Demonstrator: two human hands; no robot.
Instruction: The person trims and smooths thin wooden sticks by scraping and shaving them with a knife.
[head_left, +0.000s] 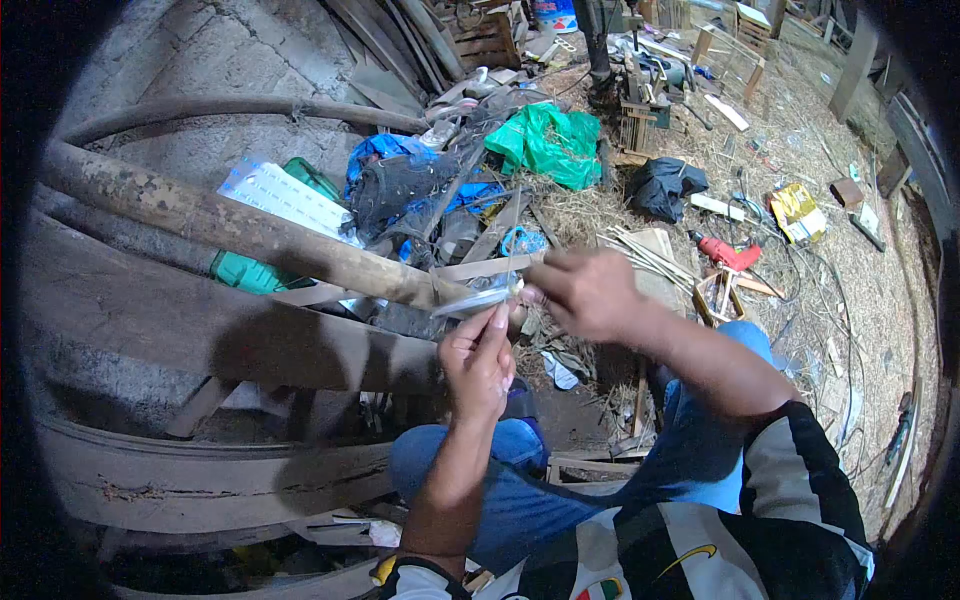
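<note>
- The shiny thin strip (474, 301) is up in the air, in front of the person, just by the near end of the long round pole (235, 228).
- The strip is long and skinny. One end points left and a bit down. The other end points right and a bit up, to the right hand (598, 296).
- The left hand (478, 368) is under the strip, and its finger and thumb pinch it close to the right end. The fingers point up.
- The right hand is nearer to the strip's right end, where there is a small pale yellow bit. This hand is curled and blurry, so I cannot tell if it has hold of anything.
- The two hands are very near each other, but I cannot tell if they touch.
- A wide board (225, 318) runs below the pole, to the left of the hands.
- On the ground to the right, a small wooden box (704, 308) sits just beside a red drill (728, 253). I cannot tell what is in the box.
- Past the hands lie a green bag (548, 142) and a black bag (668, 188). I cannot see inside them.
- Way at the top is a blue tub (556, 14). Its top is cut off, so its inside does not show.
</note>
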